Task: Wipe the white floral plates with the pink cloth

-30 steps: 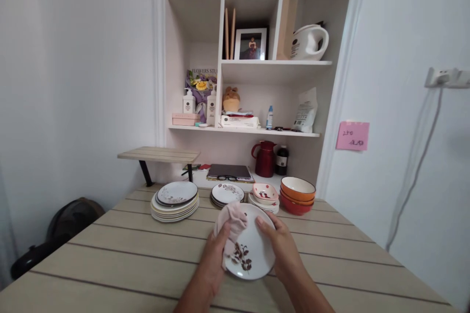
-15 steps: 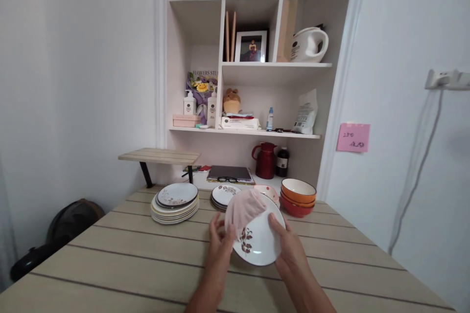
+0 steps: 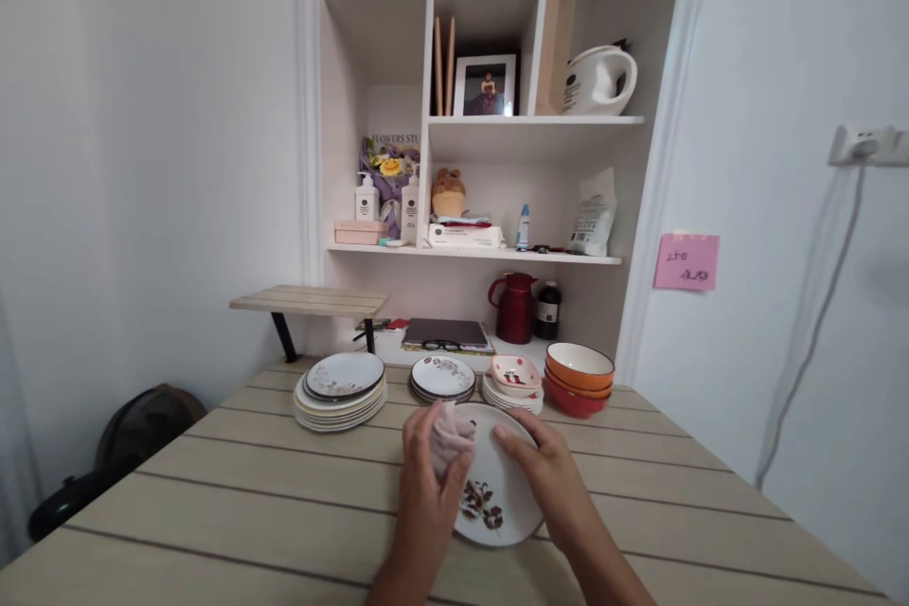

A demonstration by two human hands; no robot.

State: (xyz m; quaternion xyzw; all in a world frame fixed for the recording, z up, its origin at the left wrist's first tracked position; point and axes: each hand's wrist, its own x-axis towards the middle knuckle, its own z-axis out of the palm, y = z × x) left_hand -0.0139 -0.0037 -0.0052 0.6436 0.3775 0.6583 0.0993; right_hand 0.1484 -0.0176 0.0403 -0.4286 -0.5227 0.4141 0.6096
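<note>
While my right hand [image 3: 550, 473] grips a flower-patterned plate [image 3: 506, 464], my left hand [image 3: 430, 483] bunches a pale pink cloth [image 3: 453, 436]

As I hold it in front of me, the plate is tipped so that its face looks up toward me, at the near side of the row of crockery on the slatted wooden table [image 3: 284, 511]. I cannot tell whether its lower edge touches the boards. It is round and white, with a smooth face and a thin, darker line along the rim. Low on it sits a brown floral spray [image 3: 483, 504], its blooms and leaves dark against the glaze; a smaller dark mark peeps out beside the cloth near the top. The left part is hidden behind my left hand and the cloth.

My right hand is closed on the right-hand rim, thumb pressed over the face, fingers round the edge and out of sight behind. My left hand is curled, fingers bent around the crumpled cloth, which lies against the plate's upper left. Just beyond stand a short stack of floral plates [image 3: 441, 377] and a pink-rimmed square dish [image 3: 516, 374].
</note>
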